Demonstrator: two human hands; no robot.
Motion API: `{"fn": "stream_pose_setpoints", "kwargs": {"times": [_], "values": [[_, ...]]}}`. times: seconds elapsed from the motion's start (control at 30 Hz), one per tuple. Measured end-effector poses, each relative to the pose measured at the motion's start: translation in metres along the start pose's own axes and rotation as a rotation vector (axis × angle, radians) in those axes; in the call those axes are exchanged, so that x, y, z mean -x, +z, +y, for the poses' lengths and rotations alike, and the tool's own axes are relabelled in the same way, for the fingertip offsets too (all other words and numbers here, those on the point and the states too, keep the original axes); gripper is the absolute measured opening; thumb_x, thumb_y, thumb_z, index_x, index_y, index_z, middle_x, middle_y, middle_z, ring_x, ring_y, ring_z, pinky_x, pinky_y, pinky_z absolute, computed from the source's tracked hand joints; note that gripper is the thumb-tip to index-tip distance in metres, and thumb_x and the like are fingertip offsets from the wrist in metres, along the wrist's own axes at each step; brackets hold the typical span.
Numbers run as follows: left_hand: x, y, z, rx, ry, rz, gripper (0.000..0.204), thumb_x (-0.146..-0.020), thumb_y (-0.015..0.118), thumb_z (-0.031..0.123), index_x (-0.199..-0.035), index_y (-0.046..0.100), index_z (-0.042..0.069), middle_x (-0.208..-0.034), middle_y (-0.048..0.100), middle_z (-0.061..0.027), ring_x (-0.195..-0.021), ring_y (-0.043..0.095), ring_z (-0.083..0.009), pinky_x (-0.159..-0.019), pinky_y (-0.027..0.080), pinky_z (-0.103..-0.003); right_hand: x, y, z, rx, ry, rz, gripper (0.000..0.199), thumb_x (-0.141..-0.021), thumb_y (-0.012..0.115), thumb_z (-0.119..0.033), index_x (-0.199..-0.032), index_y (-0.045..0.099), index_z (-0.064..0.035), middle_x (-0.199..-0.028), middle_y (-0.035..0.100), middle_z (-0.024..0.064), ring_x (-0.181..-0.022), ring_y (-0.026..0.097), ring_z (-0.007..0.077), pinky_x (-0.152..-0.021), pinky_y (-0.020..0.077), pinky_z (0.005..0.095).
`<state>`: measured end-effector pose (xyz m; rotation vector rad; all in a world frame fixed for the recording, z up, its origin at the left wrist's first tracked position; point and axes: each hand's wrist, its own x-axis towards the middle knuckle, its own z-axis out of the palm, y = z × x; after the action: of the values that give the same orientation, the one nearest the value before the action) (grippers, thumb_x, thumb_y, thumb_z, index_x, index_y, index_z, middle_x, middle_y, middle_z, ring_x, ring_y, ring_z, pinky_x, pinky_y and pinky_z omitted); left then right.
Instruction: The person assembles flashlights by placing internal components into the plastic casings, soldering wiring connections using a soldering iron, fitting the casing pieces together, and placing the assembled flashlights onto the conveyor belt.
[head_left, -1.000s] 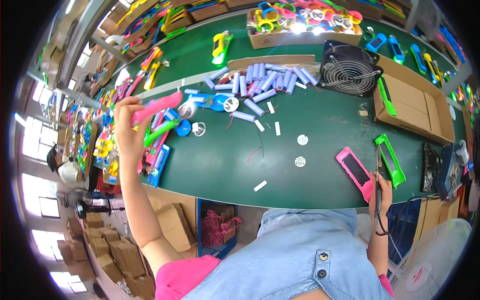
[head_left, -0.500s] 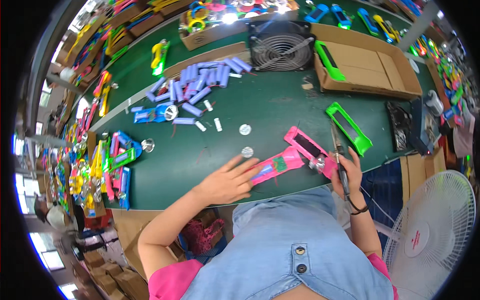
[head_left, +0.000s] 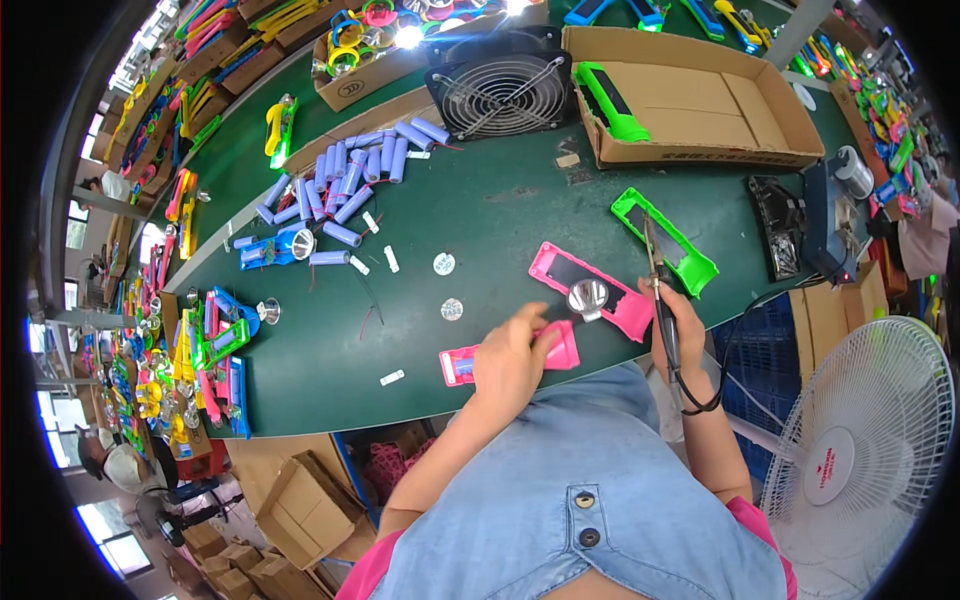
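Note:
My left hand [head_left: 510,362] lies over a pink plastic lamp housing [head_left: 456,367], its fingers curled on the sides and hiding the middle. Part of a blue-violet cell shows inside the housing's left end. In my right hand [head_left: 680,330] is a soldering iron [head_left: 665,318], its tip pointing up and away. Between the hands lies a pink panel half [head_left: 630,312] with a dark panel. A shiny round reflector [head_left: 588,296] rests on it, face up. Beyond the iron lies a green lamp frame [head_left: 690,268]. Any wires under my left fingers are hidden.
Blue-violet cells [head_left: 345,180] are heaped at the back left, near a black fan [head_left: 505,95]. A cardboard box [head_left: 700,150] with a green lamp part stands back right, and a soldering station [head_left: 832,225] at the right edge. Two silver discs [head_left: 452,309] lie mid-table.
My left hand has moved right and curled over the pink housing, which has turned flatter to the table edge. The reflector now faces up. A small white strip shows at left. The view has shifted.

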<state>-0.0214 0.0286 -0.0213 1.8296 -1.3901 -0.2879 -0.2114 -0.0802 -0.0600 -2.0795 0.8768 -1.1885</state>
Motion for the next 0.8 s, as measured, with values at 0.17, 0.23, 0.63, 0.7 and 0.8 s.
{"fn": "stream_pose_setpoints", "kwargs": {"times": [0.17, 0.23, 0.63, 0.7, 0.8], "values": [[-0.001, -0.014, -0.003, -0.138, 0.292, -0.233, 0.023, -0.074, 0.064, 0.008, -0.096, 0.059, 0.005, -0.076, 0.057, -0.0084, -0.068, 0.058, -0.0252, -0.057, 0.046, -0.033, -0.006, -0.002, 0.011, -0.129, -0.031, -0.02, 0.039, -0.078, 0.052, 0.011, -0.114, 0.052, -0.0011, -0.104, 0.061, 0.0172, -0.092, 0.062, 0.0269, -0.084, 0.0478, 0.0329], [-0.002, -0.008, -0.001, -0.159, 0.305, -0.255, 0.022, -0.075, 0.064, 0.009, -0.096, 0.059, 0.005, -0.075, 0.056, -0.0086, -0.069, 0.058, -0.0251, -0.058, 0.046, -0.033, 0.001, -0.004, 0.028, -0.282, 0.023, -0.006, 0.033, -0.083, 0.049, 0.009, -0.114, 0.05, 0.0002, -0.106, 0.06, 0.0192, -0.097, 0.06, 0.0276, -0.087, 0.0469, 0.0351], [-0.003, -0.026, -0.006, 0.965, -0.285, -0.006, 0.018, -0.084, 0.049, -0.008, -0.1, 0.057, -0.007, -0.097, 0.058, -0.012, -0.082, 0.062, -0.0195, -0.077, 0.049, -0.029, -0.002, -0.042, -0.002, -0.154, -0.022, 0.077, 0.035, -0.085, 0.048, 0.009, -0.118, 0.039, 0.0018, -0.108, 0.06, 0.0207, -0.096, 0.062, 0.0266, -0.084, 0.0477, 0.031], [-0.008, -0.028, -0.002, 0.977, -0.24, -0.001, 0.015, -0.083, 0.049, -0.008, -0.095, 0.059, -0.007, -0.098, 0.057, -0.0123, -0.081, 0.062, -0.0194, -0.077, 0.049, -0.029, -0.001, -0.035, 0.003, -0.111, -0.008, 0.106, 0.038, -0.082, 0.049, 0.01, -0.119, 0.042, 0.0012, -0.108, 0.06, 0.0197, -0.098, 0.06, 0.0261, -0.087, 0.0464, 0.0361], [-0.006, -0.031, 0.0, 0.922, -0.199, 0.044, 0.015, -0.084, 0.049, -0.008, -0.093, 0.061, -0.007, -0.103, 0.052, -0.0112, -0.085, 0.062, -0.0187, -0.076, 0.048, -0.027, -0.01, -0.02, 0.007, 0.032, 0.087, -0.014, 0.041, -0.08, 0.052, 0.007, -0.119, 0.044, -0.0021, -0.108, 0.061, 0.014, -0.1, 0.059, 0.0243, -0.094, 0.0401, 0.0425]]}}
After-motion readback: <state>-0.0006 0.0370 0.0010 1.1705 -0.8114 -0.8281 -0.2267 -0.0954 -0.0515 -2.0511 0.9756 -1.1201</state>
